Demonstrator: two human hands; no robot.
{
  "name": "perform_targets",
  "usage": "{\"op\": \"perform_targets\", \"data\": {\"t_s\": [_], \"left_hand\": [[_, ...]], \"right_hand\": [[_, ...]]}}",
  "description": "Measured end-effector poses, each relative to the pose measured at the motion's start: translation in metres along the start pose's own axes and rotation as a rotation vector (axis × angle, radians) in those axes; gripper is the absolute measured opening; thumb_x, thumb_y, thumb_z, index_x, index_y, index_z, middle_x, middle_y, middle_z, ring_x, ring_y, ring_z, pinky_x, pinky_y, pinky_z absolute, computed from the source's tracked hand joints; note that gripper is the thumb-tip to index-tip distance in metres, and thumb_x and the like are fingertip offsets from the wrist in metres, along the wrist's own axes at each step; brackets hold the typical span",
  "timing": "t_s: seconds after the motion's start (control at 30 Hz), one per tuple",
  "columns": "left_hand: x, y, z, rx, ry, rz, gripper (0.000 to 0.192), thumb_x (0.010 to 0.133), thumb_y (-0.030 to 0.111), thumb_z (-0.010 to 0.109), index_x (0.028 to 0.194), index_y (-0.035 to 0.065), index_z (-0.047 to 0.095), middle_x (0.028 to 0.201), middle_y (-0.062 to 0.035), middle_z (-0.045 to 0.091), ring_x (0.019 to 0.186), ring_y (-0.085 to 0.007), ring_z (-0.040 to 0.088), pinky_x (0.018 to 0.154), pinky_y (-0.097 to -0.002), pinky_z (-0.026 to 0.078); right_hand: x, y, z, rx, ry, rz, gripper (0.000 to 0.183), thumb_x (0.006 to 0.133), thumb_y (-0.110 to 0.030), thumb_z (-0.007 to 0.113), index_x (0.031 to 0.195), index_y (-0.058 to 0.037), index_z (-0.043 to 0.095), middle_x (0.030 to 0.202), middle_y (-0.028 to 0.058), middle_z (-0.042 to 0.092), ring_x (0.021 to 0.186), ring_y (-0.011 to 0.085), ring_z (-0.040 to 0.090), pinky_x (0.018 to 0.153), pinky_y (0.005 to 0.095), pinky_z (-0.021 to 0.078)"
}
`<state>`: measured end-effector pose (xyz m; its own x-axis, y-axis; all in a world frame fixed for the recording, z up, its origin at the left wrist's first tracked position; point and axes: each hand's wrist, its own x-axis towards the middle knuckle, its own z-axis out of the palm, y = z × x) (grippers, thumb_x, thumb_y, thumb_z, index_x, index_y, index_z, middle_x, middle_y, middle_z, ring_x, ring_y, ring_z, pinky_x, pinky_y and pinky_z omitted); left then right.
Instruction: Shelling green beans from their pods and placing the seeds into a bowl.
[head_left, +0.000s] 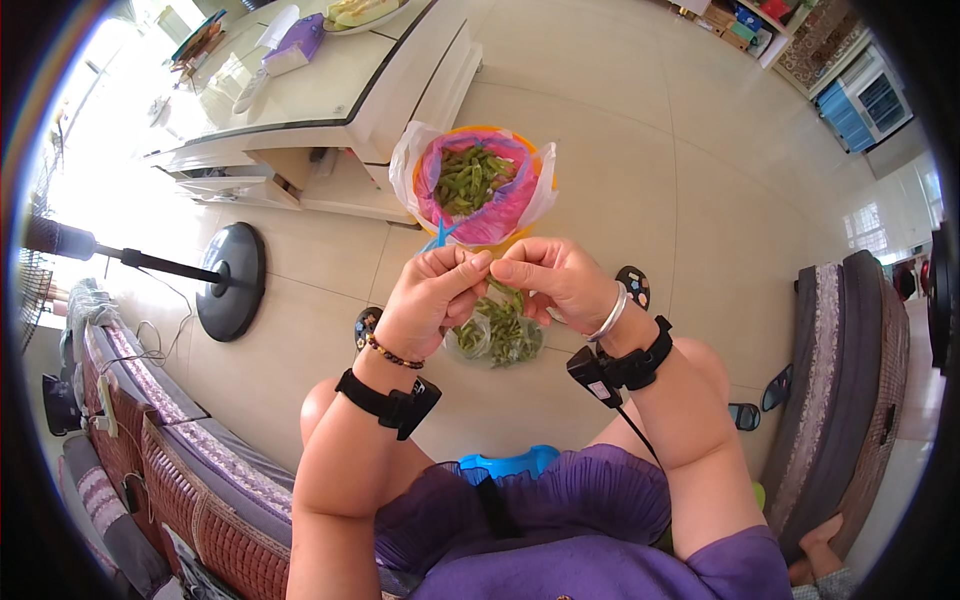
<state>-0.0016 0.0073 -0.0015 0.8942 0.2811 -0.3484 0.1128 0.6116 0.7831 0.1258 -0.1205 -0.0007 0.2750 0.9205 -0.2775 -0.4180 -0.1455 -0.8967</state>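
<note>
My left hand (442, 296) and my right hand (559, 281) meet at the fingertips in front of me, pinching a green bean pod (501, 285) between them. Just beyond them stands an orange tub lined with pink and white plastic bags (517, 202), holding many green pods (471, 178). Something blue and pointed (442, 234) lies at the bag's near edge, partly behind my left hand. Below my hands, more green pods (508, 334) sit in a clear plastic bag on the floor.
A glass-topped table (315, 105) stands at the upper left, a black fan base (231, 281) at the left. Sofas flank me, the right one (825, 390) near slippers (778, 386). A blue stool (510, 461) is under me. Another person's foot (821, 532) shows lower right.
</note>
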Motion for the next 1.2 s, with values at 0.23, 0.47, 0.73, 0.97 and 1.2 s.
{"op": "perform_targets", "data": {"t_s": [0.23, 0.47, 0.73, 0.97, 1.2], "left_hand": [[0.003, -0.003, 0.002, 0.043, 0.079, -0.013, 0.014, 0.086, 0.015, 0.055, 0.076, 0.0054, 0.055, 0.063, 0.0010, 0.050, 0.041, -0.0004, 0.032, 0.036, -0.0158, 0.020], [0.011, -0.007, 0.007, 0.251, 0.281, 0.066, 0.021, 0.084, 0.021, 0.058, 0.071, 0.0050, 0.052, 0.056, 0.0030, 0.047, 0.038, -0.0017, 0.032, 0.035, -0.0172, 0.019], [0.063, 0.008, -0.003, 0.111, 0.382, 0.377, 0.023, 0.084, 0.018, 0.057, 0.097, -0.0014, 0.058, 0.073, -0.0057, 0.060, 0.045, -0.0028, 0.037, 0.038, -0.0158, 0.023], [0.048, -0.001, 0.004, 0.149, 0.217, 0.193, 0.047, 0.091, 0.039, 0.038, 0.107, -0.0028, 0.054, 0.084, -0.0086, 0.063, 0.044, -0.0062, 0.040, 0.037, -0.0188, 0.025], [0.020, -0.009, 0.013, 0.139, 0.036, 0.022, 0.061, 0.091, 0.049, 0.027, 0.111, -0.0026, 0.052, 0.081, -0.0062, 0.058, 0.043, -0.0072, 0.039, 0.037, -0.0192, 0.024]], "right_hand": [[-0.002, -0.005, 0.005, -0.356, 0.019, -0.084, 0.020, 0.087, -0.022, 0.053, 0.085, -0.0021, 0.055, 0.055, 0.0000, 0.052, 0.041, 0.0063, 0.048, 0.038, 0.0196, 0.0392], [0.001, 0.018, 0.001, -0.222, 0.199, -0.155, 0.018, 0.089, -0.016, 0.046, 0.094, -0.0002, 0.054, 0.067, 0.0035, 0.054, 0.047, 0.0084, 0.050, 0.042, 0.0216, 0.0436], [-0.004, 0.018, -0.005, 0.115, 0.303, 0.031, 0.017, 0.084, -0.014, 0.050, 0.087, 0.0010, 0.057, 0.070, 0.0034, 0.054, 0.055, 0.0095, 0.052, 0.044, 0.0211, 0.0441], [-0.005, 0.009, -0.009, 0.136, 0.216, 0.029, 0.021, 0.086, -0.020, 0.051, 0.091, -0.0007, 0.057, 0.059, -0.0017, 0.048, 0.045, 0.0059, 0.043, 0.037, 0.0192, 0.0327], [0.002, 0.020, -0.001, -0.359, 0.352, -0.145, 0.024, 0.081, -0.021, 0.060, 0.087, 0.0016, 0.061, 0.064, 0.0025, 0.057, 0.056, 0.0069, 0.052, 0.053, 0.0224, 0.0432]]}}
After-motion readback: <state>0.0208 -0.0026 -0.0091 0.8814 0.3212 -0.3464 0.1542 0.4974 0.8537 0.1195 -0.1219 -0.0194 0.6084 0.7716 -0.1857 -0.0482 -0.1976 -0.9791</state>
